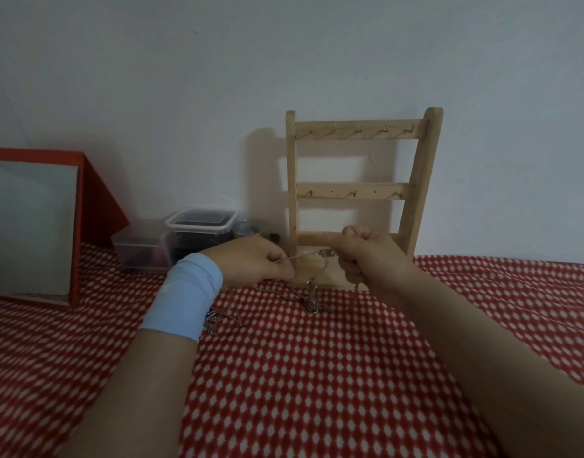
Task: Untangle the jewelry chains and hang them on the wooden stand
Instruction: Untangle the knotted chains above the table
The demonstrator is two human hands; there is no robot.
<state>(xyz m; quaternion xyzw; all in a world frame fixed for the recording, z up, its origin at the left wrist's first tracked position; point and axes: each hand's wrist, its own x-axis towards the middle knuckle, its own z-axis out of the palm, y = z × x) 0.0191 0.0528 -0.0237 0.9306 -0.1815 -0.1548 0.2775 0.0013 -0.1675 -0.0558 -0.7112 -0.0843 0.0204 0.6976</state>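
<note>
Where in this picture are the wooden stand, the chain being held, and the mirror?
wooden stand (353, 190): head view, on its middle rail with hooks.
chain (304, 256): head view, on its raised, taut stretch.
mirror (33, 226): head view, on the middle of its glass.

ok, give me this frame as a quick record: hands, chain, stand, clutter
left hand: pinches the chain
right hand: fingers curled round the chain
chain: stretched between the hands, tangled part hanging to the cloth
wooden stand: upright at the wall, no chain on any visible hook
second jewelry piece: on the cloth by the left wrist
background: red-framed mirror, plastic boxes
</note>
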